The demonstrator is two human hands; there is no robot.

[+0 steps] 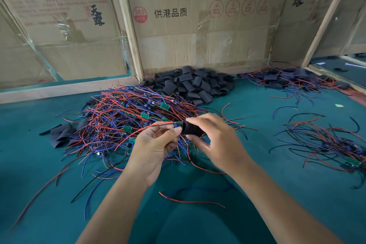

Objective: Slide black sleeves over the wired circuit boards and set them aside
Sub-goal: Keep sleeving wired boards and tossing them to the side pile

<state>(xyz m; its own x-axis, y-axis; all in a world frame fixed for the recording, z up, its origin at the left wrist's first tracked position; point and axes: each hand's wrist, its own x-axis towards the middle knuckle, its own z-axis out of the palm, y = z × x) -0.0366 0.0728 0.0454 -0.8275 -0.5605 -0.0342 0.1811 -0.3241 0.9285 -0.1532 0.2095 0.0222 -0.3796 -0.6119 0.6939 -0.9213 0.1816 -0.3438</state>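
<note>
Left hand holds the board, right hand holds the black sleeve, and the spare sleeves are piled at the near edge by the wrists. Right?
Not quite. The spare sleeves are piled at the far side, against the cardboard wall, not by the wrists; the head view shows it. The rest stands: the left hand holds the board, and the right hand holds the black sleeve.

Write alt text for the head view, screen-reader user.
Two bare hands work over a green table: the left hand pinches a wired circuit board while the right hand pushes a black sleeve onto its end. Behind lie a tangled pile of wired boards, a heap of loose sleeves and cardboard walls.
</note>
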